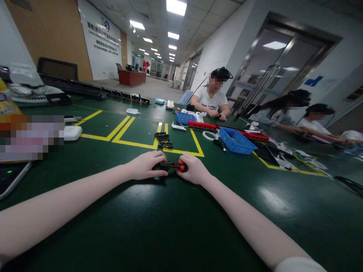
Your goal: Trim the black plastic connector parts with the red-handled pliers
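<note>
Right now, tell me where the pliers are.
In the head view, the pliers are near the middle, held in the right hand and pointing toward the left hand, below the yellow tape.

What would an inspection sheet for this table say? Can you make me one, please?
Surface: green tabletop, marked with yellow tape.
Work things: red-handled pliers point at a small black part; grip unclear. More black pieces lie beyond.
Clutter: blue tray and white ring on the right.
Hands: left hand holds the black part; right hand holds the pliers.
Cables: dark, cable-like loop near the right edge.
Surroundings: seated co-workers; glass doors.
</note>
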Tool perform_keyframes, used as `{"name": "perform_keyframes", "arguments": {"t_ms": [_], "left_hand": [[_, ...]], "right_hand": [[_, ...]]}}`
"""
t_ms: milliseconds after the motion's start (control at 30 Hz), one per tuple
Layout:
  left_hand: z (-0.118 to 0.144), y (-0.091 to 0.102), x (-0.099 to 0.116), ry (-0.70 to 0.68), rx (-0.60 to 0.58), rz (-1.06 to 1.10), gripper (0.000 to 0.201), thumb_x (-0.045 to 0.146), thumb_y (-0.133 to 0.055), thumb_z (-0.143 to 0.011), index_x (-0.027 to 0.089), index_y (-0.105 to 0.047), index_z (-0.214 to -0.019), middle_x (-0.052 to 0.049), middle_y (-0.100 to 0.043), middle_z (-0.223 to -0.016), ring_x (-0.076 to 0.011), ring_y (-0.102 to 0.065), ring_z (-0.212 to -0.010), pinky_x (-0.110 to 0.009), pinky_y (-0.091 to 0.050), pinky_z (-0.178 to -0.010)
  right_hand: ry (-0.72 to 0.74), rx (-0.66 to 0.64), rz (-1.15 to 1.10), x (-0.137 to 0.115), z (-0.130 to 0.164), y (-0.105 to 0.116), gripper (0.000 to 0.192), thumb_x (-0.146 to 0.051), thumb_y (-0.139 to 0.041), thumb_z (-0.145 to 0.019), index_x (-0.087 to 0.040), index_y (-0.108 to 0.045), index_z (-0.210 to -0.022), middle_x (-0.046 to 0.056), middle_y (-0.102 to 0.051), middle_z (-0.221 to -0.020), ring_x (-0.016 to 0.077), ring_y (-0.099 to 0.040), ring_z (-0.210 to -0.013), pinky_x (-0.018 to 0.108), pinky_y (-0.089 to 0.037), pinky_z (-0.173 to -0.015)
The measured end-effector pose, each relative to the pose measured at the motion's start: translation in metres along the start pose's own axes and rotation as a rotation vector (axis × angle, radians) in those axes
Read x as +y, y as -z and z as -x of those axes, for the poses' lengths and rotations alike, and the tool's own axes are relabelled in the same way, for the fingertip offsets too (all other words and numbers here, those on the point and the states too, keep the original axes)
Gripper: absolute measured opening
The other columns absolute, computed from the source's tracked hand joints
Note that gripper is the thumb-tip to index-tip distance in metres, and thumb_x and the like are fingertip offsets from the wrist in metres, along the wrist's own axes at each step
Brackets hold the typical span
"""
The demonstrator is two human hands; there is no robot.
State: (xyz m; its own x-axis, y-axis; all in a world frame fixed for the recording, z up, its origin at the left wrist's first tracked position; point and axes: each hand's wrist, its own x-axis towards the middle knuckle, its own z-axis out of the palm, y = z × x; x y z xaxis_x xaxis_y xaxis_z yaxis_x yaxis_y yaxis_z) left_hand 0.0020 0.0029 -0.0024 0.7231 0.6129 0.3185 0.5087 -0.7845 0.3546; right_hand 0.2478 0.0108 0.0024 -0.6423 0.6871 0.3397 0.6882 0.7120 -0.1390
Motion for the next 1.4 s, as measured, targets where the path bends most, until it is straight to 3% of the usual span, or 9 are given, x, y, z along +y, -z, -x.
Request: {"name": "perform_keyframes", "arguments": {"t_ms": [667, 967, 1400], "left_hand": [[-0.0011, -0.0002, 0.001, 0.09, 0.039, -0.065, 0.045, 0.06, -0.06, -0.083, 0.019, -0.06, -0.101, -0.007, -0.059, -0.099, -0.0235, -0.058, -0.087, -0.034, -0.045, -0.073], [-0.0007, -0.0005, 0.0014, 0.068, 0.038, -0.055, 0.04, 0.057, -0.058, -0.086, 0.019, -0.059, -0.1, -0.006, -0.059, -0.101, -0.0233, -0.058, -0.089, -0.033, -0.044, -0.077], [-0.0013, -0.0006, 0.0019, 0.118, 0.028, -0.037, 0.043, 0.059, -0.06, -0.084, 0.019, -0.059, -0.1, -0.006, -0.059, -0.099, -0.0232, -0.057, -0.087, -0.033, -0.045, -0.074]], "right_hand": [[-0.004, -0.024, -0.008, 0.0009, -0.0003, -0.0002, 0.023, -0.029, -0.065, -0.076, -0.021, -0.044, -0.073, 0.001, -0.052, -0.076, 0.0153, -0.046, -0.069, 0.027, -0.035, -0.062], [0.034, 0.033, -0.012, 0.0042, 0.0002, -0.0021, 0.019, -0.031, -0.065, -0.077, -0.021, -0.049, -0.078, 0.002, -0.055, -0.079, 0.0165, -0.049, -0.072, 0.028, -0.036, -0.065], [0.028, 0.02, -0.006, 0.0032, 0.001, -0.0013, 0.023, -0.03, -0.065, -0.075, -0.021, -0.043, -0.073, 0.002, -0.052, -0.076, 0.0155, -0.046, -0.069, 0.027, -0.036, -0.063]]}}
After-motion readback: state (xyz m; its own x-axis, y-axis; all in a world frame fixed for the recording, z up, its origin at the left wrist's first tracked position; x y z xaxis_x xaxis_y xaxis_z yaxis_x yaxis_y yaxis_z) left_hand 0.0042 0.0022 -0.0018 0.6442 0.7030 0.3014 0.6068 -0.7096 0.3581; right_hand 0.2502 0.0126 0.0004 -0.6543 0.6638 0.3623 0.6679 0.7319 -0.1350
